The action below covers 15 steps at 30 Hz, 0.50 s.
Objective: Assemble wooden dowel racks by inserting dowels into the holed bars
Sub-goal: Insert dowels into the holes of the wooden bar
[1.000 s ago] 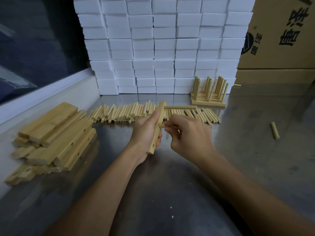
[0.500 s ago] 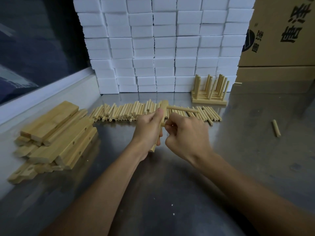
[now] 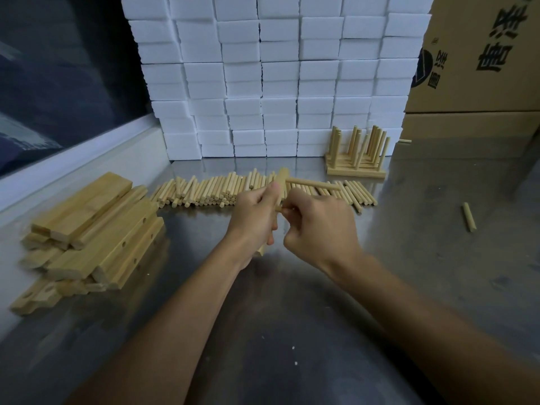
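Head view: left hand wrapped round a holed bar, bar held above the metal table, long axis running away from the person, far end showing past the thumb, near end poking out below the palm. One dowel already seated near the far end, sticking out to the right, crosswise to the bar

Right hand pinches a second dowel; only its tip shows, at the bar's right face, just right of the left thumb. Whether the tip has entered a hole, cannot tell. Judgement: the push goes leftward, square to the bar's length, parallel to the seated dowel; right hand drives, left hand braces

Supply: loose dowels in a row on the table beyond the hands, lying roughly along the bar's direction. Spare bars stacked well to the left, nearer the left hand. Finished rack stands far right against white blocks. A stray dowel lies apart, right
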Each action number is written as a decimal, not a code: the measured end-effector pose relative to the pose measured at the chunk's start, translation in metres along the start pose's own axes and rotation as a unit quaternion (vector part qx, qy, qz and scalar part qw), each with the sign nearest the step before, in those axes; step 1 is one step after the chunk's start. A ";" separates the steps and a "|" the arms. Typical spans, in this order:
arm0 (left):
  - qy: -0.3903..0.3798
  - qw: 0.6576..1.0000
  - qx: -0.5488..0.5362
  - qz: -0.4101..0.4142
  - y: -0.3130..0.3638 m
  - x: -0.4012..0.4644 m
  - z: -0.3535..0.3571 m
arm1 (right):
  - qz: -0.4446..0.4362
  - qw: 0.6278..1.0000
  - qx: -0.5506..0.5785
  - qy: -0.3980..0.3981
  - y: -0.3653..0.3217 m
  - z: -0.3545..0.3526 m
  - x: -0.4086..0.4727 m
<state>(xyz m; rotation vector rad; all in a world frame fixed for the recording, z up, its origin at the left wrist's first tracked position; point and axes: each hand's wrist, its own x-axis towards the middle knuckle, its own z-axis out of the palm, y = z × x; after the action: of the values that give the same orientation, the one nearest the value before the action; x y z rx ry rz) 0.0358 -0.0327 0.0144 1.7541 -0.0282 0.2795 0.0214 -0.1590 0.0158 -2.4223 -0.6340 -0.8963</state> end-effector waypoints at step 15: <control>-0.003 0.990 0.080 0.114 0.006 0.000 -0.001 | 0.329 0.825 0.445 -0.117 0.011 -0.007 0.012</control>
<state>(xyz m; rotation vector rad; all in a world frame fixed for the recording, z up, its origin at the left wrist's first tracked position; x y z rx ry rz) 0.0346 -0.0326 0.0203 1.9139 -0.2161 0.4532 0.0325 -0.1680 0.0262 -1.6620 -0.1667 0.0347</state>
